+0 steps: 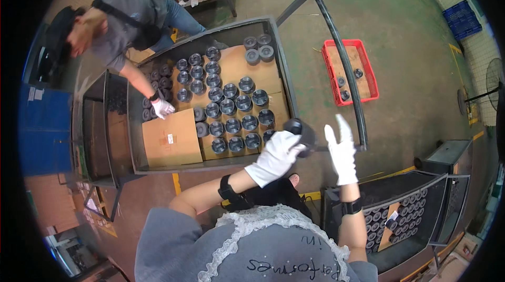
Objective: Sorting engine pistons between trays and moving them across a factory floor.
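Observation:
My left hand, in a white glove, grips a dark, round cylindrical part near the right front corner of a metal-framed cart. To its right my right hand, gloved too, is raised with fingers apart and holds nothing. Inside the cart, several dark round parts with glossy tops stand in rows on brown cardboard. Duller grey parts sit in its far right corner. A loose cardboard sheet covers the cart's near left area.
At the left, a co-worker's gloved hand touches the cardboard sheet. A black tubular handle juts from the cart's right side. Beyond it a red crate with a few parts stands on the floor. Another loaded cart is at lower right.

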### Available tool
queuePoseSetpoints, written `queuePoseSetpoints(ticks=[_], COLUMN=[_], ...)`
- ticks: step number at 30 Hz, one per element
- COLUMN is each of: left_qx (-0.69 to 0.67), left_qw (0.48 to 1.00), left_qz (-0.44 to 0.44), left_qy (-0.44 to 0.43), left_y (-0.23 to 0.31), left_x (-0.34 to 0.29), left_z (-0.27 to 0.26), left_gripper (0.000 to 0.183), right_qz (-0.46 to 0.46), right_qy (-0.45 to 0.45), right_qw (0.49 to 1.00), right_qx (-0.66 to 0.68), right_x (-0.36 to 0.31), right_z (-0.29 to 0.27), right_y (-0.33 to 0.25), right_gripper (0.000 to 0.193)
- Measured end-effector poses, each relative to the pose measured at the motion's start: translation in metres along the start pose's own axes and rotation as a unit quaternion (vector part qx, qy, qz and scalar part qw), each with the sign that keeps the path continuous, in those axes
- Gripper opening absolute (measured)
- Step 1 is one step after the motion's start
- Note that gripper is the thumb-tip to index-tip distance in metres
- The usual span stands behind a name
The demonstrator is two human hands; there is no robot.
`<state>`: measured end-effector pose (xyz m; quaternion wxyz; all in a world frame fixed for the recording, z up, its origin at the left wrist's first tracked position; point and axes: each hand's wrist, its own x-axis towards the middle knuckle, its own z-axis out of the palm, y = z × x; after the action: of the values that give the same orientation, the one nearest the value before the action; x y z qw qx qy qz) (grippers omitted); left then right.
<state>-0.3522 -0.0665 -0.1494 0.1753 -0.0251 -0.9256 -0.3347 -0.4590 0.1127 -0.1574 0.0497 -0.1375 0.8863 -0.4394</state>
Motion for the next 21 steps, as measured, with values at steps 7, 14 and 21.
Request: queuePoseSetpoints(ticks=[7, 14, 21], left_qx=[0.066, 0.076, 0.155], left_qw=[0.953, 0.955, 0.930], left_qz=[-0.220, -0.173, -0.122], left_qy=[-0.199, -0.231, -0.310], left_y=[-0.231, -0.418, -0.491], left_x=[0.059, 0.114, 0.099], left_z=[0.041, 0.141, 0.202], left_gripper=[0.018, 0.019, 0.015], right_qz=[0.049, 0.157, 0.253], right_qy=[0.178, 0.089, 0.115], right_qw=[0.920, 0.905, 0.904], right_qx=[-0.345, -0.386, -0.325], right_x=[0.132, 0.136, 0.144], right_z=[-0.009, 0.014, 0.024], right_y=[0.092, 0.111, 0.100], right_gripper=[0.044, 0.047, 0.048])
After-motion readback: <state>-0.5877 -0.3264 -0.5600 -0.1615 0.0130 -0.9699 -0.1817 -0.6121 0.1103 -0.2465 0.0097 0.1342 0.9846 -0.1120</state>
